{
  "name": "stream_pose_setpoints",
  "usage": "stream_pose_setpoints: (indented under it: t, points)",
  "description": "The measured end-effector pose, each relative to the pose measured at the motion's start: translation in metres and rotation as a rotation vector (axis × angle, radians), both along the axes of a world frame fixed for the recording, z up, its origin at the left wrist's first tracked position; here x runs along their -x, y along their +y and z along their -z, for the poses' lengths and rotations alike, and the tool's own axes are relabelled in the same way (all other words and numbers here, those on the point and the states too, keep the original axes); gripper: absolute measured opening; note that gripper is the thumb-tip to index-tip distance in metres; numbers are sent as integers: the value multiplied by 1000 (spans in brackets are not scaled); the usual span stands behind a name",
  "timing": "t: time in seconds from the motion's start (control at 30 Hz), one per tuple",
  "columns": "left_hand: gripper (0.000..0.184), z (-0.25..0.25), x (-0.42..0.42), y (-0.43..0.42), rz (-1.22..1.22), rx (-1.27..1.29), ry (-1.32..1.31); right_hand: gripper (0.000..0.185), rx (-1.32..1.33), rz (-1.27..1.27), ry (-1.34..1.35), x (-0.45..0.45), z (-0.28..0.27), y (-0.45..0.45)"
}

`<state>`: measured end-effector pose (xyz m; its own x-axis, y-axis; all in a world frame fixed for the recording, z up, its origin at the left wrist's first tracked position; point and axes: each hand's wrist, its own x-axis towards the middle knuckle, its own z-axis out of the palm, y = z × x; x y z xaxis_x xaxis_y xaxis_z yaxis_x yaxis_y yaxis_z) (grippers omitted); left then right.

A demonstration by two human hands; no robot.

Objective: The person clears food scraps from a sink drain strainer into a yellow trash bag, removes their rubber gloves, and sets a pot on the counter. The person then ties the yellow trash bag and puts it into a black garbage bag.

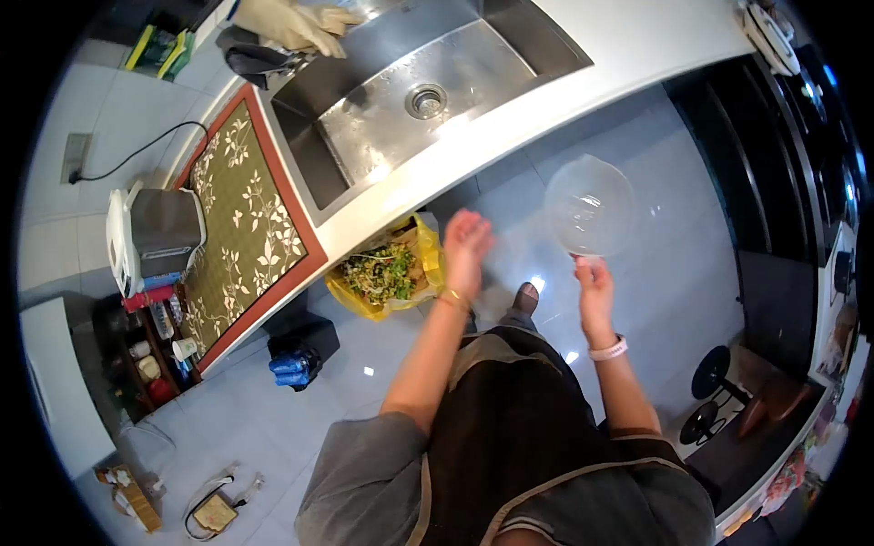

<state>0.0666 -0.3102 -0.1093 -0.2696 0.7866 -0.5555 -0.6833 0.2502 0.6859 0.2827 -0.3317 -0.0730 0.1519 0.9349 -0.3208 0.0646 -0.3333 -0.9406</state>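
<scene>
My right hand (594,296) grips the lower rim of a translucent round plastic bowl (590,205) between thumb and fingers, holding it over the floor. A light wristband (608,348) is on that wrist. My left hand (467,246) is raised in front of the counter edge, smeared by motion, so its finger pose is unclear. Nearest to it, on its left, is a yellow plastic bag (430,255) lining a bin. Chopped green and yellowish food scraps (378,273) fill the bag.
A steel sink (473,64) with a drain is set in the white counter (401,191). Cream rubber gloves (296,25) lie behind it. A leaf-patterned mat (241,209) and a grey-white appliance (159,227) are at left. A small black bin (309,341) stands below.
</scene>
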Motion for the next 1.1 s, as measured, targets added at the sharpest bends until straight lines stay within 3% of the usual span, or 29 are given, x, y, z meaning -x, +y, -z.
stream_pose_setpoints:
  t: [0.07, 0.1, 0.2, 0.27, 0.33, 0.37, 0.43, 0.5, 0.57, 0.6, 0.63, 0.7, 0.73, 0.77, 0.83, 0.87, 0.93, 0.97, 1.07, 1.1]
  points:
    - [36, 2, 17, 35, -186, -43, -243, 21, 37, 29, -32, -41, 14, -13]
    - [28, 36, 37, 47, -258, -109, -435, 21, 62, 45, -71, -57, 20, -20]
    - [23, 52, 53, 72, -405, -177, -561, 21, 142, 73, -97, -93, 32, -38]
    - [16, 57, 46, 66, -404, -177, -541, 24, 122, 69, -100, -109, 51, -47]
    - [13, 66, 34, 48, -426, -129, -513, 25, 175, -105, -277, -119, 66, -43]
    - [15, 71, 28, 32, -451, -84, -488, 25, 183, -109, -275, -118, 75, -38]
    - [31, 80, 16, -26, -357, -59, -450, 21, 120, -332, -626, -106, 94, -22]
    - [36, 52, -3, -70, -320, 96, -350, 23, 2, -482, -603, -81, 118, -3]
    - [37, 67, 2, -126, -263, 234, -190, 28, -70, -591, -605, -46, 173, 5]
    - [35, 52, -5, -132, -246, 254, -83, 32, 17, -698, -445, -21, 178, 18]
    - [34, 42, -5, -143, -200, 308, -19, 31, -154, -680, -325, 7, 209, 21]
    - [35, 41, 4, -166, -102, 316, 15, 30, -109, -772, -348, 75, 224, 42]
    - [36, 39, 6, -171, -97, 322, 45, 28, -277, -745, -312, 110, 241, 51]
    - [37, 42, 8, -179, -106, 320, 31, 26, -264, -748, -338, 144, 246, 61]
    - [32, 44, 10, -186, -158, 294, 14, 29, 89, -1050, -488, 212, 263, 90]
    - [30, 48, 10, -189, -169, 278, 10, 29, 76, -1056, -480, 242, 279, 101]
    - [28, 58, 7, -189, -224, 267, 33, 39, -318, -1045, -380, 296, 331, 114]
    - [23, 53, 3, -182, -247, 252, 56, 41, -623, -976, -543, 316, 366, 113]
    - [21, 43, -3, -162, -271, 304, 38, 47, -706, -909, -449, 316, 355, 111]
    - [31, 59, 3, -178, -197, 164, 5, 49, -544, -1003, -408, 302, 352, 109]
